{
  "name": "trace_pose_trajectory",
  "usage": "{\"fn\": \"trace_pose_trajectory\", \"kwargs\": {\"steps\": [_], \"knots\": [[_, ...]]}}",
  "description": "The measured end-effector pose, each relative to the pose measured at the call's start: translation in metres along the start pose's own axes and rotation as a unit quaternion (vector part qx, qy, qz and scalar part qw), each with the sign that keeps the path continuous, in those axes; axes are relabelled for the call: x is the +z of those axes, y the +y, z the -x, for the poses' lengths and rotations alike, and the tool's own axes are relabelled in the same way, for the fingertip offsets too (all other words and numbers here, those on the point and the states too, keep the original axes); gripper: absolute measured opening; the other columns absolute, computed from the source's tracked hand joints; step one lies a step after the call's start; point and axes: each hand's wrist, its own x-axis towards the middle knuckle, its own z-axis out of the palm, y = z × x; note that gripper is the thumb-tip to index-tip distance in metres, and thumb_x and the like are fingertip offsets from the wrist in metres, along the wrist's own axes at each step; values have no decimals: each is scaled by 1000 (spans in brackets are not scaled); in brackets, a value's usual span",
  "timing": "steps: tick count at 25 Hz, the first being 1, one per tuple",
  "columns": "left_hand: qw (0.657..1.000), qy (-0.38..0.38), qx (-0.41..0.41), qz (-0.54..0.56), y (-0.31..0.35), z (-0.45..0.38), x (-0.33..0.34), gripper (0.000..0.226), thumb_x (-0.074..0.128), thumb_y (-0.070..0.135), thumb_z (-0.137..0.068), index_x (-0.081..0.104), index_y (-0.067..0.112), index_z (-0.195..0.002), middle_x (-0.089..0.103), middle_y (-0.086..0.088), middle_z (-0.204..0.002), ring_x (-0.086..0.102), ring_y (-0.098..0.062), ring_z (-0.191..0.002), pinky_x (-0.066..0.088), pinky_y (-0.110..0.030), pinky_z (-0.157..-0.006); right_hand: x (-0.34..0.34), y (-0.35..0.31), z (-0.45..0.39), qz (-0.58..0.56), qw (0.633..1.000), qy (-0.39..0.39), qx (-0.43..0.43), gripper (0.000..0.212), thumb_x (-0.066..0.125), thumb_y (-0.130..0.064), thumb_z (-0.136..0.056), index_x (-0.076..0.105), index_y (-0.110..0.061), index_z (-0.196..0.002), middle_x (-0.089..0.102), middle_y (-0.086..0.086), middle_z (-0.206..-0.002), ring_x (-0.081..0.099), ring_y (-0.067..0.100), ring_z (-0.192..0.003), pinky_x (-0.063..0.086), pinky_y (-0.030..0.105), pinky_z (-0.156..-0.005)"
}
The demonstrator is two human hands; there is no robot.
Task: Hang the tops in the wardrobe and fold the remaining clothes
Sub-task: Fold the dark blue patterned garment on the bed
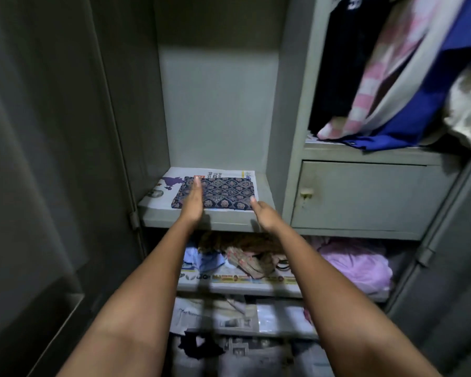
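Resting on one folded patterned cloth [220, 193] — left hand [193, 198] flat, right hand [264, 213] loose-fingered, neither grip holding.

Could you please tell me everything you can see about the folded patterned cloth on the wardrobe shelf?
The folded patterned cloth is dark navy with a repeating pale medallion print. It is folded into a flat rectangle and lies on newspaper lining the grey shelf. The left hand rests flat on its left part with straight fingers; the right hand touches its front right corner.
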Motion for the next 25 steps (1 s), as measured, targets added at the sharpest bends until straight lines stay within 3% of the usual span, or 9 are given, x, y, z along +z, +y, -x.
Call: {"fn": "trace_pose_trajectory", "kwargs": {"steps": [3, 6, 9, 14, 18, 20, 21, 22, 25], "knots": [[992, -12, -39, 119, 22, 71, -1, 68, 11, 61, -96, 23, 22, -151, 21, -3, -157, 18, -23, -145, 12, -41, -117, -23, 6, 70, -64, 998, -3, 5, 80, 24, -64, -94, 36, -4, -145, 35, 15, -151, 32, 27, -140, 22, 40, -116], [990, -37, -30, 132, 45, 109, -12, 72, 14, 65, -94, 23, 22, -151, 21, -4, -158, 19, -23, -145, 13, -44, -117, -67, -9, 134, -117, 993, 35, -4, 69, 24, -52, -100, 29, -1, -147, 28, 13, -154, 24, 25, -143, 18, 36, -117], [985, -47, -15, 167, 79, 127, -13, 73, 21, 65, -95, 25, 17, -150, 28, -5, -155, 26, -22, -143, 16, -42, -118, -112, -14, 176, -156, 983, 95, 11, 71, 26, -54, -99, 25, -3, -148, 24, 10, -156, 21, 26, -144, 16, 39, -118], [972, -154, 6, 179, 120, 168, 22, 70, 23, 61, -96, 24, 16, -150, 29, -4, -154, 26, -21, -143, 18, -40, -117, -139, 8, 262, -185, 970, 149, 55, 86, 29, -68, -91, 13, -11, -153, 13, 7, -159, 14, 27, -146, 13, 47, -118], [955, -232, 41, 180, 149, 202, 63, 66, 25, 57, -98, 33, 13, -147, 39, -5, -149, 35, -20, -138, 23, -37, -116, -159, 18, 341, -166, 952, 240, 94, 81, 29, -62, -95, 19, -3, -150, 24, 10, -156, 23, 24, -143, 18, 39, -117], [941, -285, 51, 173, 166, 230, 84, 66, 25, 56, -99, 35, 12, -146, 44, -5, -146, 38, -21, -136, 25, -40, -116, -165, 18, 387, -169, 938, 280, 115, 73, 28, -54, -99, 28, 0, -147, 54, 5, -128, 52, 16, -117, 38, 28, -98], [933, -311, 55, 175, 175, 245, 95, 65, 25, 56, -99, 37, 12, -144, 47, -6, -143, 41, -23, -134, 26, -41, -115, -168, 19, 410, -167, 931, 297, 128, 71, 28, -54, -99, 32, -1, -146, 59, 0, -108, 54, 8, -95, 40, 20, -83], [922, -338, 58, 180, 185, 264, 105, 63, 26, 55, -99, 40, 11, -143, 50, -7, -140, 43, -24, -133, 28, -41, -114, -170, 20, 436, -171, 920, 319, 147, 72, 28, -56, -98, 34, -3, -145, 59, 1, -106, 52, 7, -90, 39, 19, -79], [876, -433, 66, 199, 209, 333, 138, 61, 29, 52, -100, 42, 9, -141, 54, -10, -136, 45, -27, -132, 29, -40, -111, -174, 38, 519, -191, 884, 384, 187, 69, 27, -56, -98, 36, -6, -144, 39, 11, -147, 40, 24, -132, 32, 36, -104]]}}
